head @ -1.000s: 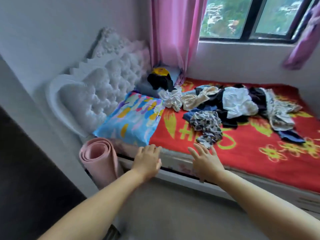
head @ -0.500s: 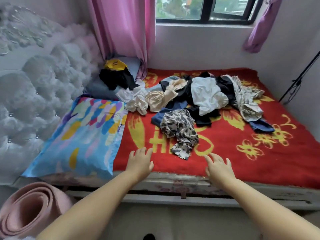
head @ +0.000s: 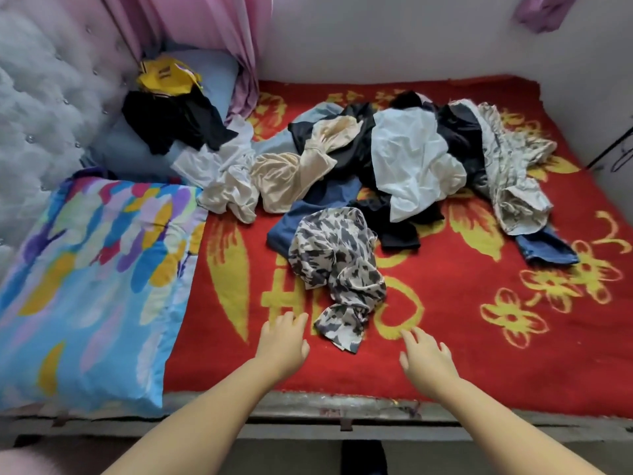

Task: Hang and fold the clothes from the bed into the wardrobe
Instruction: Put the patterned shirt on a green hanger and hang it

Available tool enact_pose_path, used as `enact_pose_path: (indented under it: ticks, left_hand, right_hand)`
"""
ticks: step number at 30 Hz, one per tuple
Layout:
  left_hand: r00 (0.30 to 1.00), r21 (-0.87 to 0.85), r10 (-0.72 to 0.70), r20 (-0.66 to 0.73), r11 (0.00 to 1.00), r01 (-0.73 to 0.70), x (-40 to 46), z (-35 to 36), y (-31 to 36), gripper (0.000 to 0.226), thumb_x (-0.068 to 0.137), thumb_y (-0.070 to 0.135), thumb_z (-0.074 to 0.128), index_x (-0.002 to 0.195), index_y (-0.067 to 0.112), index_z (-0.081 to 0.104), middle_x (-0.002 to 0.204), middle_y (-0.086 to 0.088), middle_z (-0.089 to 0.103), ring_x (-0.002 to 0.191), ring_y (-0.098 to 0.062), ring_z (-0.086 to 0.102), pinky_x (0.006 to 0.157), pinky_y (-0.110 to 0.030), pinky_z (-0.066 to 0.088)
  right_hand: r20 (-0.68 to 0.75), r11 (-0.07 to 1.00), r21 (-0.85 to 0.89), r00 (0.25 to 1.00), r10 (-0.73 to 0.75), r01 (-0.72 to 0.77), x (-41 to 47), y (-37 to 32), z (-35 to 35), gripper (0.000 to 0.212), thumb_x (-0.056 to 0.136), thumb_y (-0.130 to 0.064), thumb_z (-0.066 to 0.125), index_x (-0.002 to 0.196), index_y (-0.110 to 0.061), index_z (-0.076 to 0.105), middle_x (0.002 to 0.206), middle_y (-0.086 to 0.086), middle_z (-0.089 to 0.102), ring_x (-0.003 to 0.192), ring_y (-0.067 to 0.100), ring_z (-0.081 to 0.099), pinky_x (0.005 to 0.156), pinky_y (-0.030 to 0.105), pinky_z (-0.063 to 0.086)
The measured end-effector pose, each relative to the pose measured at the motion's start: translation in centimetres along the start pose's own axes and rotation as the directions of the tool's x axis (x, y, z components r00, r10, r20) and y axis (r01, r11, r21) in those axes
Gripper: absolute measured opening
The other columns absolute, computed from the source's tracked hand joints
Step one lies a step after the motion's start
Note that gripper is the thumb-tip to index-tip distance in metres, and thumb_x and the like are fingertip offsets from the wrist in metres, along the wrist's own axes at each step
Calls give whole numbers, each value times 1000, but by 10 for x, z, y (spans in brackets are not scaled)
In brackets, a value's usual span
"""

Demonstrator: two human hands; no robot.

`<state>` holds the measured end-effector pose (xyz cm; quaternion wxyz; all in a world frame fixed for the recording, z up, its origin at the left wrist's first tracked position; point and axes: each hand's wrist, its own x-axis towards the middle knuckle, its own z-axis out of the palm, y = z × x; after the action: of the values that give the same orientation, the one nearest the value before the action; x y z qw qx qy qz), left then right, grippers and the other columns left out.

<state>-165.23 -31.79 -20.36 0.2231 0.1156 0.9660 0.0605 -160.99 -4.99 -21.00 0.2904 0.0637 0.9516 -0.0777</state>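
Note:
A heap of clothes lies across the red blanket (head: 479,354) of the bed: a white garment (head: 411,159), beige pieces (head: 298,169), black and blue items, and a black-and-white patterned garment (head: 339,269) nearest the front edge. My left hand (head: 282,341) hovers open just left of the patterned garment's lower end. My right hand (head: 424,354) hovers open just right of it. Neither hand touches any cloth. The wardrobe is out of view.
A colourful blue pillow (head: 89,286) lies at the bed's left. Behind it sit a light-blue pillow (head: 205,77) with black and yellow clothes (head: 168,97), the tufted headboard (head: 44,97) and a pink curtain (head: 205,25). The bed's front rail (head: 342,416) crosses below my wrists.
The view has closed in on the bed and tilted down. Both hands have advanced from the bed's front edge onto the blanket, either side of the patterned garment.

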Motion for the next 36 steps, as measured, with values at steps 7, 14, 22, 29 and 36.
enact_pose_path:
  ticks: [7, 14, 22, 29, 36]
  left_hand:
    - [994, -74, -94, 60, 992, 98, 136, 27, 22, 54, 94, 34, 42, 145, 20, 28, 136, -3, 42, 127, -24, 40, 103, -38, 32]
    - [932, -237, -209, 296, 929, 284, 209, 109, 50, 72, 94, 53, 44, 149, 15, 17, 143, -8, 35, 131, -26, 35, 101, -39, 38]
    - [870, -540, -337, 359, 686, 488, 212, 146, 70, 52, 93, 13, 44, 142, 22, 29, 106, -10, 61, 93, -28, 60, 74, -38, 48]
    - [894, -755, -335, 298, 491, 435, 187, 65, 36, 22, 83, -2, 38, 83, 3, 60, 71, -8, 51, 53, -10, 46, 49, -25, 29]
    - [960, -884, -263, 93, 421, 201, 111, -78, 1, 29, 91, -1, 45, 68, 12, 56, 59, 0, 49, 47, -8, 47, 41, -15, 32]
  right_hand:
    - [57, 998, 17, 996, -63, 62, 158, 15, -19, 52, 98, -29, 38, 148, -23, 24, 154, 4, 27, 138, 24, 31, 107, 42, 35]
    - [61, 903, 430, 998, -21, -7, 266, 9, 23, 75, 95, -30, 56, 153, -16, 11, 153, 8, 26, 139, 26, 28, 109, 40, 34]
    - [135, 778, 623, 991, -3, -83, 288, -5, 48, 11, 92, -15, 51, 103, -16, 55, 88, -3, 58, 80, 17, 54, 61, 27, 39]
    - [60, 689, 724, 996, -65, 2, 253, -30, -15, 22, 97, -16, 42, 79, -10, 54, 72, 4, 57, 66, 19, 49, 57, 30, 34]
    - [-177, 620, 729, 954, -240, 291, 167, -91, -149, 47, 97, -20, 47, 51, -30, 52, 45, -15, 43, 46, -1, 41, 54, 28, 31]
